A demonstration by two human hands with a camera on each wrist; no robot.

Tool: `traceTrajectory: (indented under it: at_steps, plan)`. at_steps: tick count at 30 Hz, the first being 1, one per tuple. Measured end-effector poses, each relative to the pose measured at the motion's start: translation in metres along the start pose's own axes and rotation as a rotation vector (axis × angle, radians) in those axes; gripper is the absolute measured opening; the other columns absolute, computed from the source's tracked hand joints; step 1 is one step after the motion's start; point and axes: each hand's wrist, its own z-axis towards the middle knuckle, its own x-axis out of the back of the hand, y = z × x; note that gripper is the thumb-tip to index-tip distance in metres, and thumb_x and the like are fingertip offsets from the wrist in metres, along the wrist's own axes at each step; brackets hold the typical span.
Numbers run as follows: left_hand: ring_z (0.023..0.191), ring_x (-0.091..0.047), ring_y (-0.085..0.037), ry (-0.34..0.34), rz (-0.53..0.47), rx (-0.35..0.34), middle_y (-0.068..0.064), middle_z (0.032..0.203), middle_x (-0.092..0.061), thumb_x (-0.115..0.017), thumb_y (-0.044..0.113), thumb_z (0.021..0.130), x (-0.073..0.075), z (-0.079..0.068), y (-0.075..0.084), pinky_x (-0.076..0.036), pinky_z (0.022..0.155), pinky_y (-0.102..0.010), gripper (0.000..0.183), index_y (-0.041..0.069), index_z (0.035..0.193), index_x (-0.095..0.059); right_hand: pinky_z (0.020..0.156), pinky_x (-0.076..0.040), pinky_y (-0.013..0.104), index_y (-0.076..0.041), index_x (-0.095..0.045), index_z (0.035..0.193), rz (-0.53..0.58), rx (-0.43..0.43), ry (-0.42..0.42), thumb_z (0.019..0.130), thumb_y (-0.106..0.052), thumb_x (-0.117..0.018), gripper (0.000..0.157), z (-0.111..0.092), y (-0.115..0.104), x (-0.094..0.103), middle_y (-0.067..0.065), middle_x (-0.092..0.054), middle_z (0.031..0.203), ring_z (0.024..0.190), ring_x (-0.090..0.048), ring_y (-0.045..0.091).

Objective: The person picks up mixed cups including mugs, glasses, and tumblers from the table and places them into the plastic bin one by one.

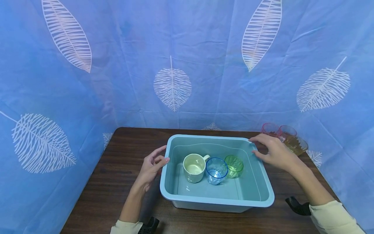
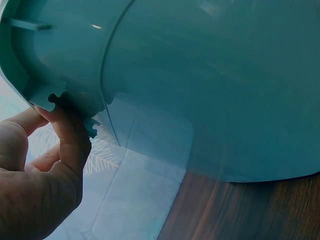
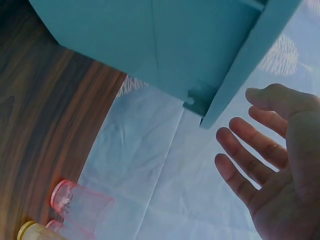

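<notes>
A light-blue plastic basin (image 1: 217,202) stands on the table. Inside it are a pale green mug (image 1: 193,177), a clear blue glass (image 1: 215,180) and a green glass (image 1: 233,167), all close together. My left hand (image 1: 149,169) holds the basin's left rim, thumb near the top edge and fingers bent beneath it. In the left wrist view, that left hand (image 2: 47,165) has its fingertips under the rim. At the far right corner of the basin is my right hand (image 1: 274,152). The right wrist view shows this right hand (image 3: 272,150) with fingers extended and spread, apart from the rim.
Behind my right hand, pink glasses (image 1: 269,128) and an amber glass (image 1: 298,145) stand at the back right corner of the dark wooden table (image 1: 131,143). A blue cloth (image 1: 201,81) with white leaf prints hangs around the table's back and sides.
</notes>
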Motion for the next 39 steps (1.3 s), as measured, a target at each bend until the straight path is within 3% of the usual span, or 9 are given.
traceTrajectory:
  at_steps: [13, 19, 25, 33, 39]
  plan:
    - [0.081, -0.071, -0.022, 0.008, -0.006, 0.018, -0.018, 0.096, -0.072, -0.069, 0.013, 0.1, 0.0, 0.001, -0.002, -0.06, 0.072, -0.032, 0.053, 0.011, 0.151, -0.051, 0.074, -0.055, 0.062, 0.0, -0.07, 0.118, -0.085, -0.102, 0.014, 0.083, -0.003, -0.082, 0.037, -0.015, 0.009, 0.003, 0.022, -0.068, 0.117, 0.097, -0.069, 0.043]
    - [0.082, -0.07, -0.021, 0.004, -0.008, 0.005, -0.017, 0.096, -0.071, -0.07, 0.013, 0.1, 0.0, 0.0, -0.002, -0.061, 0.074, -0.034, 0.055, 0.01, 0.151, -0.05, 0.08, -0.052, 0.064, 0.003, -0.07, 0.121, -0.162, -0.065, 0.081, 0.077, -0.004, -0.086, 0.047, -0.02, 0.018, 0.002, 0.028, -0.065, 0.123, 0.105, -0.064, 0.049]
    - [0.078, -0.064, -0.013, -0.007, -0.016, -0.017, -0.014, 0.092, -0.07, -0.069, 0.009, 0.099, 0.0, 0.0, -0.003, -0.055, 0.071, -0.025, 0.056, 0.009, 0.152, -0.049, 0.082, -0.052, 0.064, 0.003, -0.068, 0.124, -0.243, 0.001, 0.108, 0.068, -0.009, -0.091, 0.062, -0.024, 0.028, -0.002, 0.03, -0.065, 0.123, 0.106, -0.064, 0.051]
    - [0.077, -0.066, -0.017, 0.008, -0.015, -0.011, -0.018, 0.093, -0.07, -0.07, 0.009, 0.099, -0.001, 0.001, -0.004, -0.056, 0.068, -0.026, 0.056, 0.009, 0.151, -0.05, 0.082, -0.052, 0.065, -0.001, -0.065, 0.131, -0.317, 0.022, 0.081, 0.07, -0.021, -0.089, 0.068, -0.034, 0.041, -0.009, 0.031, -0.063, 0.129, 0.108, -0.063, 0.053]
    - [0.081, -0.068, -0.019, -0.003, -0.015, -0.012, -0.019, 0.095, -0.071, -0.069, 0.01, 0.099, 0.0, 0.001, -0.003, -0.058, 0.07, -0.028, 0.056, 0.009, 0.152, -0.049, 0.09, -0.048, 0.068, 0.004, -0.062, 0.133, -0.391, -0.06, 0.03, 0.071, -0.02, -0.089, 0.072, -0.042, 0.044, -0.011, 0.034, -0.059, 0.134, 0.117, -0.058, 0.056]
